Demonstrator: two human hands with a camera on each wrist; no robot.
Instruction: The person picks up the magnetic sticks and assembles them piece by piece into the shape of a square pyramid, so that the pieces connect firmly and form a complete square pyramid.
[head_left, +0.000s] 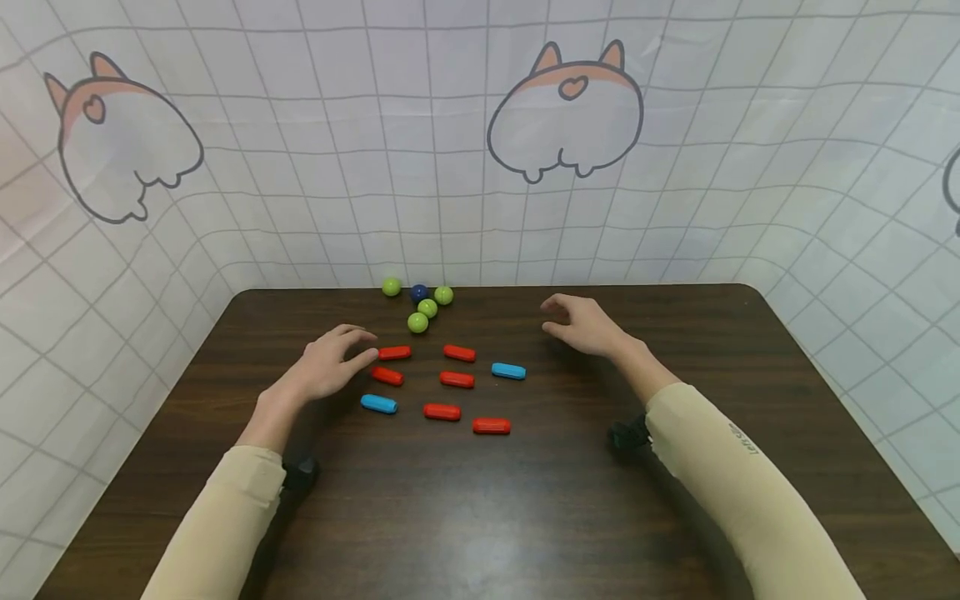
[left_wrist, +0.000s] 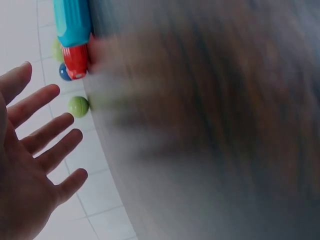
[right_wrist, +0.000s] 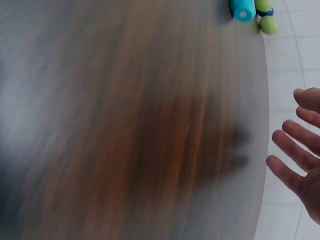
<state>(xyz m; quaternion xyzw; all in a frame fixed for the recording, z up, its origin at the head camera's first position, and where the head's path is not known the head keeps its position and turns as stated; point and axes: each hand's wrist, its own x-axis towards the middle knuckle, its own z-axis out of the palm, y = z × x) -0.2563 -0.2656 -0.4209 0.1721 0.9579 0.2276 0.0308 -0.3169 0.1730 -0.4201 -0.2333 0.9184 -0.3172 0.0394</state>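
My left hand (head_left: 330,362) is over the left part of the table, just left of a red ridged cylinder (head_left: 393,352). In the left wrist view its fingers (left_wrist: 60,145) are spread, with nothing held. A second red cylinder (head_left: 387,376) and a light blue cylinder (head_left: 378,404) lie close by. On the other side, my right hand (head_left: 588,327) hovers past another blue cylinder (head_left: 508,371), holding nothing; its fingers (right_wrist: 295,147) are loosely extended in the right wrist view. Between the hands lie several more red cylinders (head_left: 457,380).
Toward the table's back edge sit several green balls (head_left: 417,322) and one dark blue ball (head_left: 419,293). The dark wooden table (head_left: 480,517) is bounded by a white gridded cloth (head_left: 420,192) behind and at both sides.
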